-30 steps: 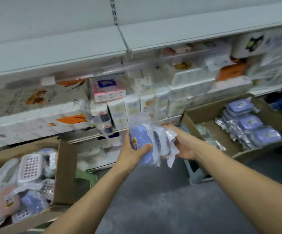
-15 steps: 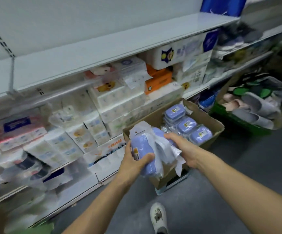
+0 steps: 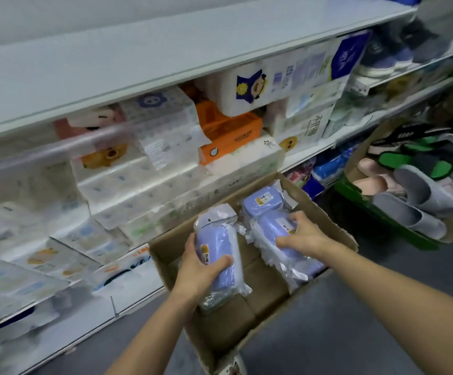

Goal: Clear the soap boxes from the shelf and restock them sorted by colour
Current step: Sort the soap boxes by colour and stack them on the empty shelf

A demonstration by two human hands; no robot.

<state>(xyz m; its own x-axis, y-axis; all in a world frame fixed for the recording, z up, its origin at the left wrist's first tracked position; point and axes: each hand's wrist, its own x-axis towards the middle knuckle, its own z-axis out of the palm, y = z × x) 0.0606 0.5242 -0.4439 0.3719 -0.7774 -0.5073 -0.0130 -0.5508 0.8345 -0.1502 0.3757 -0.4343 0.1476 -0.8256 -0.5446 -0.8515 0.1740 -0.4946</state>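
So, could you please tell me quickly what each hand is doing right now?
Left hand: grips a wrapped purple soap box over the cardboard box.
Right hand: fingers curled on the purple soap boxes in it.

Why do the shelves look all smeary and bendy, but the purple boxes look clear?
Head view: the white shelf and its tissue packs are smeared by motion blur, worst at the left edge; the wide lens bows the shelf lines. The plastic-wrapped purple soap box in the left hand is sharper, and the wrappers under the right hand catch glare. Lighting is even, shadows soft.
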